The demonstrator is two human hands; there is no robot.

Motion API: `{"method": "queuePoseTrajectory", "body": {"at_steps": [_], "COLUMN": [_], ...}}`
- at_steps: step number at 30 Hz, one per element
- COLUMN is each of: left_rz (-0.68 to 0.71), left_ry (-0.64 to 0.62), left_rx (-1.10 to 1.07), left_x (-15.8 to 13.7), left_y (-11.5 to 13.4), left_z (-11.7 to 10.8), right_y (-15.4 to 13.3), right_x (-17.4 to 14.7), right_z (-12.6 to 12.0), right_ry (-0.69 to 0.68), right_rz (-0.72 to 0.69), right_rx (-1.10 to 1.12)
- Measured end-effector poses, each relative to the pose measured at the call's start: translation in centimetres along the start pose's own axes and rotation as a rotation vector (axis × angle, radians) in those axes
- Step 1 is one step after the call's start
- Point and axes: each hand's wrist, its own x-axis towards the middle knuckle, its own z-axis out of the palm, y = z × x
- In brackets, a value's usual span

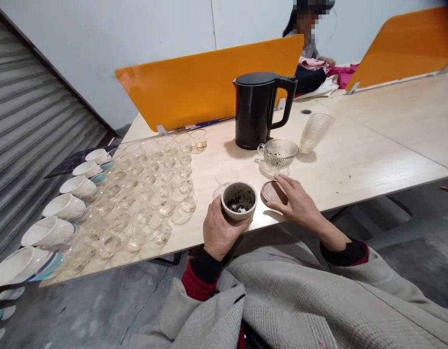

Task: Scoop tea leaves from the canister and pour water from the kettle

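Brewing cup (pixel 239 200), grey ceramic with wet tea leaves in its bottom, at the near edge of the table (pixel 355 165): my left hand (pixel 218 231) wraps it in a closed grip. Just right of the cup, my right hand (pixel 298 203) lies open, fingertips (pixel 282 182) touching the cup's lid (pixel 272 192), which rests flat on the table. I judge the step to be handling between infusions; the next move calls for pinching the lid cleanly. Behind the cup: glass pitcher (pixel 277 154), leaning stack of plastic cups (pixel 314 132), black kettle (pixel 258 109), whose small base lettering is unreadable. Left of the cup: rows of glass cups (pixel 151 194), then white bowls (pixel 66 206).
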Motion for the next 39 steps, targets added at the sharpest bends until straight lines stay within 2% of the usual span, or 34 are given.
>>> {"method": "queuePoseTrajectory", "body": {"at_steps": [4, 7, 11, 15, 18, 24, 33, 39], "left_rz": [0.006, 0.008, 0.009, 0.034, 0.06, 0.079, 0.101, 0.094], "left_ry": [-0.002, -0.012, -0.012, 0.0, 0.007, 0.033, 0.051, 0.044], "left_rx": [0.011, 0.008, 0.018, 0.054, 0.071, 0.08, 0.098, 0.096], "left_x": [-0.1, 0.0, 0.0, 0.0, 0.1, 0.1, 0.1, 0.1], "left_y": [0.0, 0.1, 0.4, 0.5, 0.5, 0.4, 0.5, 0.4], "left_z": [0.0, 0.0, -0.2, -0.3, -0.3, -0.2, -0.2, -0.2], "right_y": [1.1, 1.9, 2.8, 3.3, 3.3, 2.5, 2.3, 1.9], "right_x": [1.3, 3.7, 6.9, 8.4, 8.2, 7.3, 7.6, 7.5], "right_z": [-2.1, -3.1, -2.6, -2.1, -2.4, -3.8, -3.7, -4.2], "right_ry": [0.284, 0.374, 0.35, 0.365, 0.422, 0.534, 0.49, 0.476], "right_rz": [0.225, 0.301, 0.279, 0.264, 0.269, 0.24, 0.208, 0.169], "right_rx": [0.1, 0.153, 0.227, 0.209, 0.21, 0.357, 0.332, 0.214]}}
